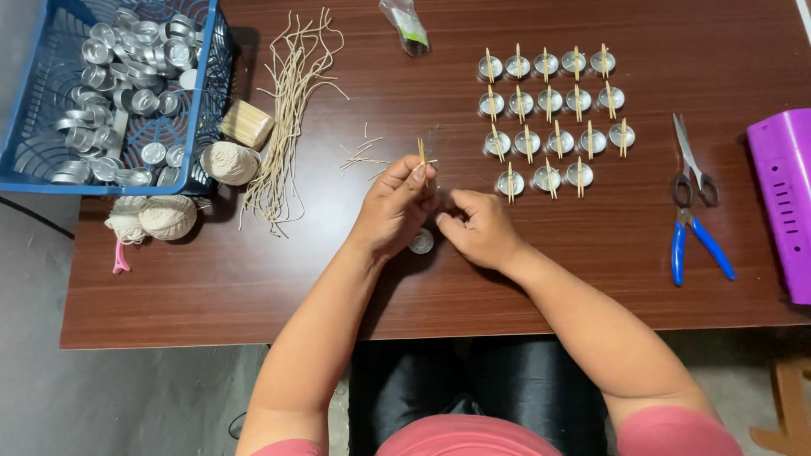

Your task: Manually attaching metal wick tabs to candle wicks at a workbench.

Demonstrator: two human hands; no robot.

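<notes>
Both hands are meeting at table centre. Left hand (pixel 395 207) is pinching a pair of thin wooden sticks (pixel 421 153), fingers closed on their near end; the sticks' long axis is running near to far, tips poking out beyond the knuckles. Right hand (pixel 480 226) is curling just beside it, fingertips pressed together, apparently on a wick end, though I cannot tell for sure. A small metal cup (pixel 421 242) is lying between the hands, on their near side, about equally close to both.

Farther right, rows of cups (pixel 553 110) are already carrying sticks. Scissors (pixel 691 160) and blue pliers (pixel 694 242) are lying right. Far left: wick strands (pixel 290 118), twine balls (pixel 228 162), blue basket (pixel 207 93) of empty cups. Brown table (pixel 211 287); grey floor below.
</notes>
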